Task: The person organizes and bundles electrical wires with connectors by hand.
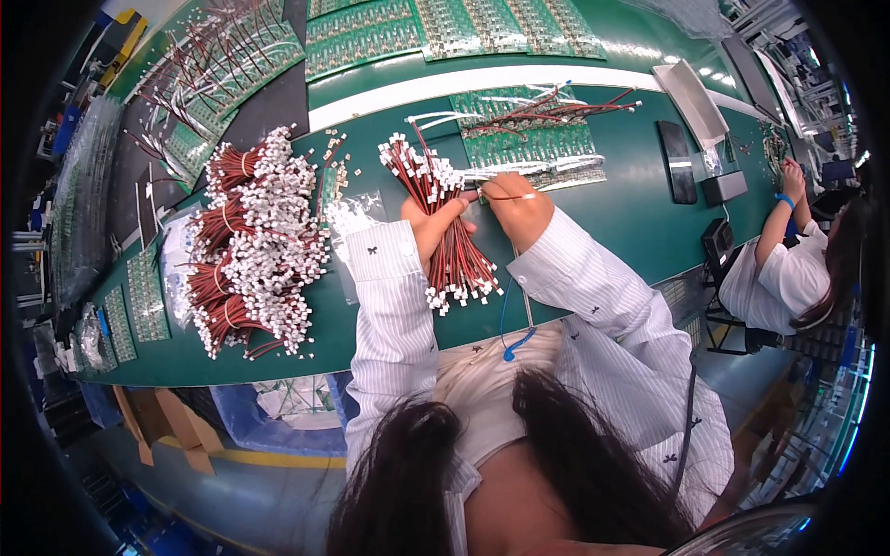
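1. The bundle is lying across the left hand, its white-tipped ends fanning out beyond and below the fingers
2. The left fingers are curling closed around its middle, the thumb crossing on top
3. Just right of it, the right hand is pinching a wire, fingertips nearly together
4. Beyond, a board is lying under loose wires

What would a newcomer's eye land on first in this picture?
Probably the big heap of banded red-brown wire bundles with white connectors, on the left of the green table. Next, near the middle, comes a loose sheaf of similar wires held in the left hand's fingers. Rows of green circuit boards also stand out along the top.
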### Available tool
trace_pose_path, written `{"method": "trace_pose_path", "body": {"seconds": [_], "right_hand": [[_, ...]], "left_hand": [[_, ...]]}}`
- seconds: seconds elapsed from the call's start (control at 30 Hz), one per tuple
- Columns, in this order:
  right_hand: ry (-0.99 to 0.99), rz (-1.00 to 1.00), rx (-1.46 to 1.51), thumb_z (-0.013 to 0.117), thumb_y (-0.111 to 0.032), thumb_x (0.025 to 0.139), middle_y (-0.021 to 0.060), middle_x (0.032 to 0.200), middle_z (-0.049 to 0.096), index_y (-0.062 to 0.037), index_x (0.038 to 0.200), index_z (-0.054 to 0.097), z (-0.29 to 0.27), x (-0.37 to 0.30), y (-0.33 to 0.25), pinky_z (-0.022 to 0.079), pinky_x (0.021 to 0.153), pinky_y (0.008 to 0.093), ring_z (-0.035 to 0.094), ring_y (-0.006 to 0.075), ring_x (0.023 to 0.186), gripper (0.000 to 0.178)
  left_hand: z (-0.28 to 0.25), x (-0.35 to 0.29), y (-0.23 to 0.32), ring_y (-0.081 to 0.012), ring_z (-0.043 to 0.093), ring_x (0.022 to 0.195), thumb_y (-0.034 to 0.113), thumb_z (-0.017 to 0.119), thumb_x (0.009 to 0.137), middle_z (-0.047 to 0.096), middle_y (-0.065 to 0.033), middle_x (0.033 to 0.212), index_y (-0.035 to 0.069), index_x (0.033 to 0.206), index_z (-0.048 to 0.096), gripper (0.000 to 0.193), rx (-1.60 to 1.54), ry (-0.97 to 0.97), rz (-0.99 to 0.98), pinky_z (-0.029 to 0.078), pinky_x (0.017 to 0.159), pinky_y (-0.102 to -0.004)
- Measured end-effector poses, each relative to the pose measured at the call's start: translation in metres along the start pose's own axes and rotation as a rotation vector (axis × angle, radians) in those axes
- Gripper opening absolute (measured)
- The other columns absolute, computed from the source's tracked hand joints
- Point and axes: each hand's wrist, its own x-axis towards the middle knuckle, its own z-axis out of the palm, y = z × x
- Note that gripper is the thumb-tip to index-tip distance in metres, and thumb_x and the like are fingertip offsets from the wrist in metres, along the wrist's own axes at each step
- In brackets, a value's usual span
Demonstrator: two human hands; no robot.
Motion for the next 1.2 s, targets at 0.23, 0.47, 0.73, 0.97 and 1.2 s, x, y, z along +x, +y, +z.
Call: {"method": "trace_pose_path", "body": {"seconds": [0.23,0.47,0.73,0.97,1.2], "right_hand": [[0.166,0.463,0.143,0.055,-0.006,0.073,0.0083,0.073,0.057,-0.0042,0.077,0.055,-0.077,-0.037,0.014,0.044,0.050,0.0305,0.056,0.0218,0.058,0.005],[0.118,0.699,-0.071,0.045,-0.006,0.076,0.0118,0.077,0.055,-0.0023,0.080,0.055,-0.065,-0.069,0.102,0.043,0.062,0.0363,0.054,0.0284,0.070,0.011],[0.083,0.662,0.057,0.047,-0.005,0.073,0.0132,0.078,0.053,-0.0002,0.081,0.054,-0.044,-0.062,0.102,0.042,0.064,0.0375,0.052,0.0301,0.074,0.012],[0.066,0.508,0.029,0.048,-0.004,0.072,0.0111,0.075,0.052,-0.0008,0.080,0.054,-0.039,-0.046,0.096,0.042,0.063,0.0360,0.051,0.0275,0.074,0.011],[0.173,0.374,0.141,0.051,-0.001,0.072,0.0093,0.073,0.053,-0.0017,0.083,0.054,-0.085,0.001,0.034,0.043,0.055,0.0325,0.052,0.0227,0.065,0.011]], "left_hand": [[-0.003,-0.003,0.003,-0.0179,0.057,0.054,0.006,0.054,0.074,0.061,-0.0142,0.088,-0.008,0.096,0.047,0.027,0.051,0.046,0.037,0.049,0.050,-0.0284],[0.002,-0.002,0.001,-0.0185,0.057,0.056,0.004,0.053,0.074,0.059,-0.0153,0.092,-0.008,0.095,0.046,0.025,0.053,0.007,0.017,0.049,0.051,-0.0291],[-0.004,-0.002,0.001,-0.0175,0.056,0.057,0.007,0.054,0.074,0.059,-0.0156,0.092,-0.007,0.096,0.047,0.027,0.013,0.020,-0.039,0.049,0.051,-0.0284],[-0.006,-0.007,0.014,-0.0158,0.055,0.056,0.006,0.054,0.074,0.057,-0.0153,0.093,-0.004,0.097,0.045,0.027,0.068,0.190,0.043,0.048,0.049,-0.0271],[-0.020,-0.016,0.026,-0.0090,0.039,0.054,0.013,0.045,0.083,0.040,-0.0016,0.067,0.005,0.098,0.040,0.018,-0.552,-0.401,0.077,0.035,0.057,-0.0249]]}}
